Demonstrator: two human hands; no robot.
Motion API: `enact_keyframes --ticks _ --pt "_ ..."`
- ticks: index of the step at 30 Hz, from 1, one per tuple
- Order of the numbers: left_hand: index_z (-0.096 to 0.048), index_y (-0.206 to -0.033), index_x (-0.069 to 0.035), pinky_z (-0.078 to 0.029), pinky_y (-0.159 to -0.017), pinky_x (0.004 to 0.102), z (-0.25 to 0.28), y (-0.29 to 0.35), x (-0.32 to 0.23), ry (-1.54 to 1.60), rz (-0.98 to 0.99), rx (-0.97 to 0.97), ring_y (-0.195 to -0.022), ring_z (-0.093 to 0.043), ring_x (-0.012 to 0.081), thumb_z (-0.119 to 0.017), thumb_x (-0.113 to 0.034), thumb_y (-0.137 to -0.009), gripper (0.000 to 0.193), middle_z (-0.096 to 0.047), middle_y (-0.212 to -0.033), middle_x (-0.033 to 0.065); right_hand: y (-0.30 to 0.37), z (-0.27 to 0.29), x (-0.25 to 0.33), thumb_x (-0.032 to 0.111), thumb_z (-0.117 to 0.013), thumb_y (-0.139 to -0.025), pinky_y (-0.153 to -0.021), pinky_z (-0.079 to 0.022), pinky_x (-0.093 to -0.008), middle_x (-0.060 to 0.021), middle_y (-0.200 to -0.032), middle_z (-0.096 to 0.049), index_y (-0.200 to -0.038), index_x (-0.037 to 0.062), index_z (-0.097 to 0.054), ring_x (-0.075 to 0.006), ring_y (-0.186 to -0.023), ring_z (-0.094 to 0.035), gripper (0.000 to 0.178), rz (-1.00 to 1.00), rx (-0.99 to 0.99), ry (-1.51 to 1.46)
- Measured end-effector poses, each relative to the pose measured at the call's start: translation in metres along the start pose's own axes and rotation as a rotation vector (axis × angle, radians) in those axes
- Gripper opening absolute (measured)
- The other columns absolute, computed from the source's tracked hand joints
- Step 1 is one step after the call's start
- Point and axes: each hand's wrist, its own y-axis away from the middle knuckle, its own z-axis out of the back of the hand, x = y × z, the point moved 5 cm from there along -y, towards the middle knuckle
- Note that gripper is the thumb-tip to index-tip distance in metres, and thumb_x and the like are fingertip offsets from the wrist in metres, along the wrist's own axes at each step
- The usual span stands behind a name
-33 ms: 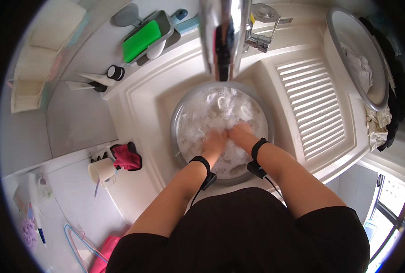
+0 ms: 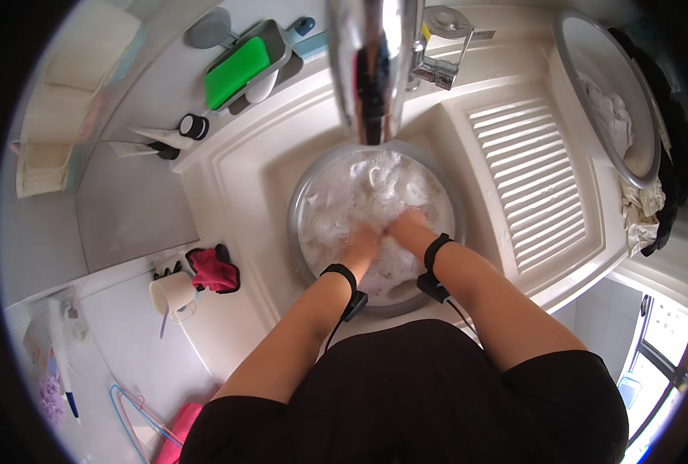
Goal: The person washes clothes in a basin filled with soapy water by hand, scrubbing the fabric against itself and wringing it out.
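A grey-rimmed round basin (image 2: 297,209) stands in the sink, filled with soapy water and foam (image 2: 344,185). White cloth (image 2: 415,191) seems to show in patches through the suds. Both my hands are down in the middle of the basin, close together. My left hand (image 2: 363,241) is smeared by motion, its fingers sunk in the foam. Beside it, my right hand (image 2: 408,224) reaches in from the right, and its fingers are hidden too. Whether either hand grips cloth does not show. Each wrist wears a black strap with a small box and a cable.
A chrome faucet (image 2: 371,100) hangs over the basin's far rim. To the right lie a ribbed washboard (image 2: 525,182) and a second basin (image 2: 572,46) with white cloth. A green sponge (image 2: 237,73) sits at the back left. A cup (image 2: 171,294) and red cloth (image 2: 212,271) are at left.
My left hand is slightly lower in the suds and more blurred. The foam around it has shifted. My right hand stays nearly in place, and the whole view has moved a little.
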Motion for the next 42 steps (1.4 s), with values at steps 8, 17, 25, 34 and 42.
enact_keyframes --ticks 8,17,25,34,42 --pt "-0.059 -0.107 -0.002 -0.047 -0.083 0.0369 0.069 -0.009 -0.011 0.438 -0.163 -0.094 -0.097 -0.059 0.0261 -0.048 -0.028 -0.087 0.035 -0.061 -0.106 0.0149 0.051 0.075 -0.003 0.041 -0.068 -0.073 -0.088 -0.045 -0.0463 -0.0115 -0.123 -0.056 -0.122 0.0077 -0.052 -0.0296 -0.116 -0.051 0.062 -0.160 0.015 -0.368" --pt "-0.056 -0.109 -0.006 -0.039 -0.080 0.0454 0.043 0.103 -0.002 -0.081 -0.326 -0.822 -0.097 -0.050 0.0280 -0.061 -0.035 -0.081 0.040 -0.055 -0.103 0.0111 0.104 0.032 0.030 0.039 -0.070 -0.073 -0.094 -0.033 -0.0504 -0.0095 -0.134 -0.037 -0.134 0.0182 -0.035 -0.0331 -0.127 -0.031 0.074 -0.021 -0.648 -0.005" --pt "-0.055 -0.117 -0.005 -0.035 -0.093 0.0551 0.003 0.062 0.010 -0.237 -0.139 -0.631 -0.116 -0.039 0.0446 -0.061 -0.032 -0.081 0.045 -0.040 -0.126 0.0253 0.039 0.011 0.031 0.026 -0.059 -0.083 -0.095 -0.036 -0.0456 -0.0110 -0.144 -0.029 -0.141 0.0187 -0.028 -0.0309 -0.127 -0.036 0.066 0.008 -0.229 0.030" --pt "-0.062 -0.103 0.002 -0.048 -0.079 0.0448 -0.002 0.010 0.043 0.504 0.012 -0.186 -0.098 -0.059 0.0333 -0.063 -0.032 -0.080 0.041 -0.062 -0.103 0.0222 -0.050 -0.007 -0.008 0.024 -0.061 -0.077 -0.084 -0.045 -0.0405 -0.0130 -0.109 -0.061 -0.116 0.0093 -0.056 -0.0293 -0.101 -0.059 0.042 -0.034 -0.052 -0.400" --pt "-0.064 -0.083 0.001 -0.045 -0.060 0.0416 0.051 0.006 0.051 1.262 0.078 -0.062 -0.059 -0.058 0.0332 -0.052 -0.034 -0.083 0.037 -0.062 -0.070 0.0164 0.062 0.083 0.006 0.036 -0.082 -0.050 -0.089 -0.043 -0.0407 -0.0128 -0.113 -0.056 -0.117 0.0104 -0.051 -0.0290 -0.107 -0.055 0.078 0.133 -0.555 -0.466"
